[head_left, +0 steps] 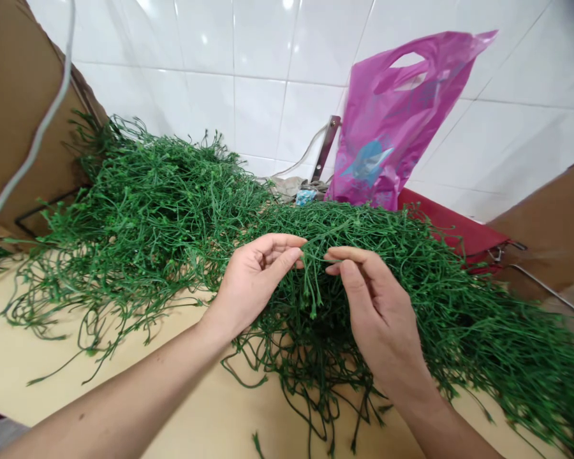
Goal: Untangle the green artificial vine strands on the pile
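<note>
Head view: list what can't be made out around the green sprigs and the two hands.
- Left hand and right hand, head view: their pinch on the green sprig is partly hidden by the fingers.
- Pink bag: contents hidden by its plastic.
- Red case: mostly buried under the sprig pile.
- Bits behind the pile: too small to identify.
- Brown shape at right: blurred, cut by the edge.

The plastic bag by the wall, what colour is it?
The plastic bag is pinkish purple with a blue print on it, seen best in the head view.
</note>
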Motion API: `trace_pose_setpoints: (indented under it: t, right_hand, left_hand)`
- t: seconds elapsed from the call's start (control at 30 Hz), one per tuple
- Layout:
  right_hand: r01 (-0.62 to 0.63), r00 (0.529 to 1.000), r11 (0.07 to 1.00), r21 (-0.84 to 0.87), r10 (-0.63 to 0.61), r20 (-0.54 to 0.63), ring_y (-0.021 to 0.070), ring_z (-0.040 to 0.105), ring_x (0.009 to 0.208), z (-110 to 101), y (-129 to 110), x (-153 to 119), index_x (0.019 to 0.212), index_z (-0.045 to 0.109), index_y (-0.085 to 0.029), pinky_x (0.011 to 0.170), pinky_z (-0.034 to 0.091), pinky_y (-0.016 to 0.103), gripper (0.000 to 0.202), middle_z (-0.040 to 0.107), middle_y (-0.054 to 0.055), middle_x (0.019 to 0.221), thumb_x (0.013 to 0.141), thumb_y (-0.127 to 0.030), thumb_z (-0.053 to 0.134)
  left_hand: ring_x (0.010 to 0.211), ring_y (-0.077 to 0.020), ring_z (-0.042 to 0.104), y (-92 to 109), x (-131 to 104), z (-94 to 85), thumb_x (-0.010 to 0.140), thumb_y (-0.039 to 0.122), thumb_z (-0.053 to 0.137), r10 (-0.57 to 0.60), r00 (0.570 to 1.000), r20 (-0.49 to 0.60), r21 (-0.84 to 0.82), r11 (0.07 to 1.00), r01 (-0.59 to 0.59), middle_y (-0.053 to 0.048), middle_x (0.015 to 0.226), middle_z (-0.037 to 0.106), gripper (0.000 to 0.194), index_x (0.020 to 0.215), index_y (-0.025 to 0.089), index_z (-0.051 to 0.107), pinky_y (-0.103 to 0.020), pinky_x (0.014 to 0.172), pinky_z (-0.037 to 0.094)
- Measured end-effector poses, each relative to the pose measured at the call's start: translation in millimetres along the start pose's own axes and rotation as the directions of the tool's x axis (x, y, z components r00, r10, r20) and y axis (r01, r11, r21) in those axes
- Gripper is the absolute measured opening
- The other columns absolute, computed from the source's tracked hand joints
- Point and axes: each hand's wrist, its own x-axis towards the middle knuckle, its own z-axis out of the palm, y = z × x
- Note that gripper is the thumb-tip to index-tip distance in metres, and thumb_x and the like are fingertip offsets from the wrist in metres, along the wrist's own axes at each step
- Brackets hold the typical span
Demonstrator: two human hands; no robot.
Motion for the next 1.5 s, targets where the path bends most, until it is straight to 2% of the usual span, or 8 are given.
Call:
trace_pose_setpoints:
  t: [0.13,0.33,0.53,0.67,0.83,1.07,1.3,1.5]
  right_hand:
    - [0.066,0.997,0.998,-0.015,-0.066,-0.026,0.0187,0.064,0.097,-4.6,-2.3,3.0,0.109,0.066,-0.022,0.084,0.05,0.033,0.026,0.068,0.007,0.109,0.1,-0.038,0.048]
    - [-0.036,0.989,0.996,0.079,0.024,0.147,0.0179,0.064,0.082,-3.7,-1.0,5.0,0.096,0.069,-0.023,0.075,0.05,0.031,0.017,0.07,0.002,0.088,0.089,-0.038,0.066]
    - [-0.15,0.971,0.978,0.147,0.118,0.209,0.0137,0.06,0.07,-4.3,2.8,6.6,0.089,0.068,-0.022,0.064,0.049,0.025,0.012,0.066,-0.001,0.078,0.088,-0.034,0.066]
    - [-0.187,0.964,0.948,0.259,0.125,0.235,0.0146,0.063,0.077,-2.1,5.3,8.0,0.09,0.07,-0.023,0.069,0.051,0.025,0.012,0.07,0.0,0.084,0.089,-0.033,0.064]
    - [-0.084,0.979,0.987,0.139,0.056,0.198,0.014,0.061,0.074,-3.6,4.4,7.1,0.086,0.07,-0.023,0.071,0.05,0.025,0.008,0.069,-0.001,0.082,0.088,-0.029,0.065]
    - [-0.168,0.909,0.974,0.151,0.094,0.406,0.0147,0.066,0.08,-11.4,9.1,11.5,0.094,0.071,-0.024,0.073,0.052,0.024,0.018,0.073,-0.001,0.086,0.093,-0.036,0.058]
    - [0.181,0.973,0.955,-0.235,-0.14,0.183,0.0129,0.058,0.062,-6.0,8.1,12.6,0.079,0.065,-0.021,0.066,0.047,0.026,0.011,0.068,-0.001,0.073,0.084,-0.018,0.056]
    - [-0.024,0.994,0.974,-0.225,0.0,-0.109,0.0153,0.062,0.068,-30.7,27.6,33.2,0.079,0.062,-0.022,0.068,0.047,0.029,0.009,0.068,0.001,0.076,0.086,-0.025,0.057]
  left_hand:
    - [0.078,-0.0097,0.067,-0.9,-4.9,2.2,0.09,0.022,0.066,0.067,0.996,0.063,0.112,0.991,-0.074,0.0,0.085,0.075,0.014,0.102,0.018,0.073,-0.02,0.074,0.052]
    - [0.089,-0.0109,0.07,-2.7,-8.7,4.9,0.09,0.017,0.065,0.11,0.979,0.174,0.081,0.989,-0.126,0.0,0.099,0.076,0.017,0.105,0.02,0.072,-0.021,0.084,0.054]
    - [0.083,-0.0103,0.065,0.0,-7.7,4.7,0.091,0.016,0.062,0.142,0.987,0.081,0.219,0.963,-0.157,-0.001,0.093,0.072,0.012,0.1,0.017,0.069,-0.022,0.079,0.05]
    - [0.079,-0.0109,0.058,3.2,-7.7,4.9,0.093,0.017,0.056,0.054,0.991,0.119,0.241,0.967,-0.082,-0.001,0.087,0.066,0.018,0.108,0.015,0.066,-0.023,0.074,0.047]
    - [0.071,-0.0107,0.05,5.8,-5.2,1.7,0.092,0.037,0.062,-0.104,0.968,0.227,0.219,0.974,0.053,0.003,0.077,0.057,0.021,0.097,0.016,0.064,-0.024,0.063,0.039]
    - [0.067,-0.0104,0.04,9.1,1.4,-10.1,0.096,0.041,0.055,-0.136,0.932,0.335,0.321,0.947,0.023,0.005,0.071,0.049,0.029,0.08,0.017,0.059,-0.025,0.062,0.031]
    - [0.071,-0.0111,0.036,4.6,-0.9,-5.2,0.097,0.039,0.052,-0.186,0.884,0.43,0.2,0.974,0.107,0.005,0.073,0.041,0.028,0.08,0.017,0.054,-0.025,0.066,0.03]
    - [0.065,-0.0105,0.032,18.4,-11.4,4.3,0.097,0.041,0.053,-0.192,0.875,0.444,0.096,0.981,0.166,0.005,0.07,0.037,0.029,0.079,0.019,0.051,-0.025,0.059,0.028]
